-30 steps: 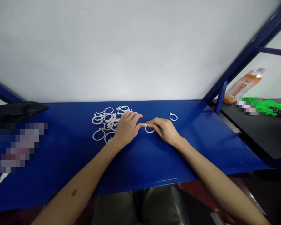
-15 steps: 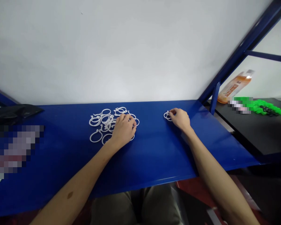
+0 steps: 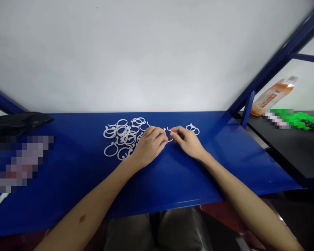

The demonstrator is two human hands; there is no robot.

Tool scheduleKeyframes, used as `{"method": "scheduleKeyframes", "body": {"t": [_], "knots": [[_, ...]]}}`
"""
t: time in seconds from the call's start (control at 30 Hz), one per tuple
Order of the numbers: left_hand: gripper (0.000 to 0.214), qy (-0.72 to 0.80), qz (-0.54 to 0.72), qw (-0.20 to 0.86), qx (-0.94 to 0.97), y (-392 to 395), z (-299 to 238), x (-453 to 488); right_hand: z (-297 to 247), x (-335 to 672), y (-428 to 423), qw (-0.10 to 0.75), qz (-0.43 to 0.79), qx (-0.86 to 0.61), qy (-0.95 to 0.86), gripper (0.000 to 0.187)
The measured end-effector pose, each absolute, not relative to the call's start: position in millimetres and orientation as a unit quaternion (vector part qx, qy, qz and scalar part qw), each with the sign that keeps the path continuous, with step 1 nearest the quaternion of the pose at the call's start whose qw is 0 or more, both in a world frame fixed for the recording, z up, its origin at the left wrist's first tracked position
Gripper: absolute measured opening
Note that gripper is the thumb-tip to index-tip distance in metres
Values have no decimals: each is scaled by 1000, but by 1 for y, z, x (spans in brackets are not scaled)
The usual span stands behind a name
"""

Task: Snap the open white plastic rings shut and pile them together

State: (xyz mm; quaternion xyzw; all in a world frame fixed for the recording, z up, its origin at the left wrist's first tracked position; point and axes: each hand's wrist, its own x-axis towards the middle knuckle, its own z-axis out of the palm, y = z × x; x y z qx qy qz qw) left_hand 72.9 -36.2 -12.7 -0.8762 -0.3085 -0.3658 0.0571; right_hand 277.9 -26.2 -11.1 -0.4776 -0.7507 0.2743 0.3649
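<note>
A heap of several white plastic rings lies on the blue shelf, left of centre. My left hand and my right hand meet just right of the heap, fingers pinched on one white ring held between them. Two more white rings lie together on the shelf beyond my right hand, apart from the heap.
A white wall rises behind the shelf. A black object lies at the far left. Blue frame bars slope up at the right. Beyond them a black table holds an orange bottle and green items.
My right hand set a ring down by the lone ring at the right, then came back to the middle. My left hand drew a ring out of the heap; both hands now pinch it.
</note>
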Motion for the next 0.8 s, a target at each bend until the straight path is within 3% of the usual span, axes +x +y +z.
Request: {"method": "scheduleKeyframes", "body": {"t": [0.2,0.43,0.6,0.8], "knots": [[12,-346,-431,-14,-833,-38,-14,76,-21,271,-29,377,308,-457,-745,20],[7,-417,-412,-203,-784,-28,-10,68,-14,269,-36,345,344,-394,-779,17],[18,-396,-408,-197,-798,-27,-10,66,-13,266,-40,351,332,-373,-793,16],[15,-390,-432,-185,-792,-31,-12,68,-4,268,-45,353,303,-356,-811,19]]}}
